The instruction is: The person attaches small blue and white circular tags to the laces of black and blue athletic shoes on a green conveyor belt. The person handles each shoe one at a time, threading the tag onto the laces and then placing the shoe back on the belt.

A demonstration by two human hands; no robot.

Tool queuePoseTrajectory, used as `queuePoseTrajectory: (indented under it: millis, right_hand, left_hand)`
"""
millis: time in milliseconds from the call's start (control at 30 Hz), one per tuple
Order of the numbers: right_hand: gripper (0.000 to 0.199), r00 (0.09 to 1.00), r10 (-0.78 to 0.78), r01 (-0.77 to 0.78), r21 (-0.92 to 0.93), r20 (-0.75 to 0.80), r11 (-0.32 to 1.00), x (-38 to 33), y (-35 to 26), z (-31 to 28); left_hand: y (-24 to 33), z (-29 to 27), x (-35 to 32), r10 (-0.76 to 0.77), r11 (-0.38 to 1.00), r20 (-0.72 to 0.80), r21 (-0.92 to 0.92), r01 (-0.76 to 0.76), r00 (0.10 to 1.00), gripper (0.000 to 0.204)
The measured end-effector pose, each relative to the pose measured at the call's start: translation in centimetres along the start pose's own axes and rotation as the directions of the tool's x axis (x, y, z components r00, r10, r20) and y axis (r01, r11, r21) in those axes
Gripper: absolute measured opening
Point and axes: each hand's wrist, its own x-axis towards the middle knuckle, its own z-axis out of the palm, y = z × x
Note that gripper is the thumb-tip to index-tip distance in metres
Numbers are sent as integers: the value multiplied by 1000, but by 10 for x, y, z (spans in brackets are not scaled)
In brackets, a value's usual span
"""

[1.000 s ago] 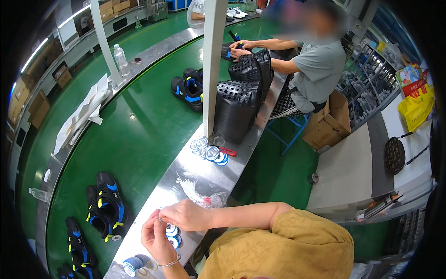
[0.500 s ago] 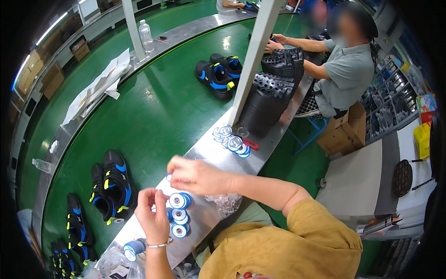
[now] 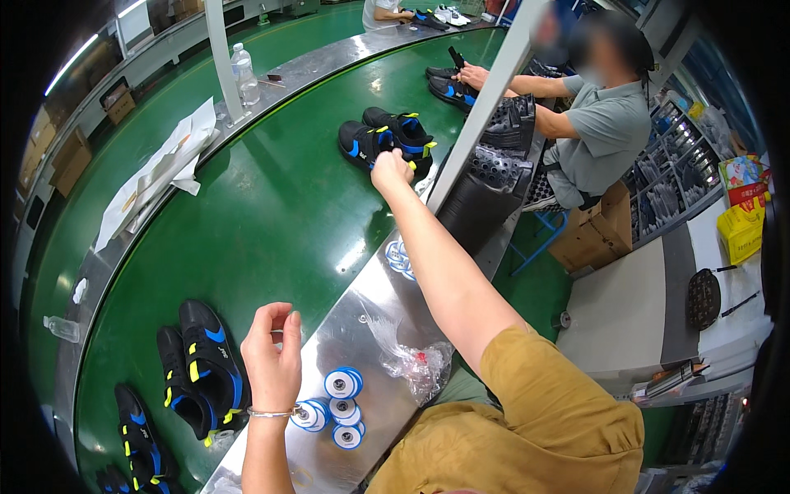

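My right arm is stretched far out over the green surface. My right hand (image 3: 392, 171) is closed at the near side of a pair of black sports shoes (image 3: 362, 142) with blue and yellow-green parts, its fingers on the nearer shoe's opening; the exact grip is hidden. My left hand (image 3: 274, 342), with a bracelet on the wrist, hovers near the metal ledge. Its fingers are curled in toward the thumb, and I cannot make out anything between them. Beside the left wrist lie several stacks of round blue-and-white discs (image 3: 343, 409). Another pair of shoes (image 3: 202, 362) stands to its left.
Crumpled clear plastic (image 3: 420, 366) lies on the metal ledge (image 3: 329, 329). More round discs (image 3: 397, 257) lie under my right forearm. A white post (image 3: 485, 111) and black boots (image 3: 477, 193) stand beyond. A co-worker (image 3: 605, 123) sits at the right, handling shoes.
My right hand has gone from beside my left hand forward to the far pair of shoes. My left hand stays curled near the discs. The view has shifted a little.
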Motion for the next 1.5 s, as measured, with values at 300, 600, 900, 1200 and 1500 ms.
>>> queuePoseTrajectory:
  millis: [300, 600, 900, 1200, 1500]
  right_hand:
    - [15, 891, -454, 451, -75, -23, 889, -100, -36, 26]
    - [12, 692, -721, 522, 668, 33, 531, -234, -51, -20]
    - [12, 680, -733, 581, 617, -9, 531, -181, 45, -40]
    - [10, 564, -825, 714, 517, -27, 471, -175, 64, -32]
    - [7, 494, -868, 782, 461, -48, 420, -183, 42, -20]
  left_hand:
    - [-67, 7, 31, -79, 995, 97, 66, 73, 992, 16]
    - [-123, 40, 48, -383, 876, 154, -254, 411, 911, 19]
    - [-81, 83, 52, -555, 554, 221, -621, 555, 802, 16]
    - [-79, 88, 35, -584, 415, 224, -744, 524, 780, 19]
    - [-77, 74, 25, -589, 422, 207, -745, 517, 781, 16]
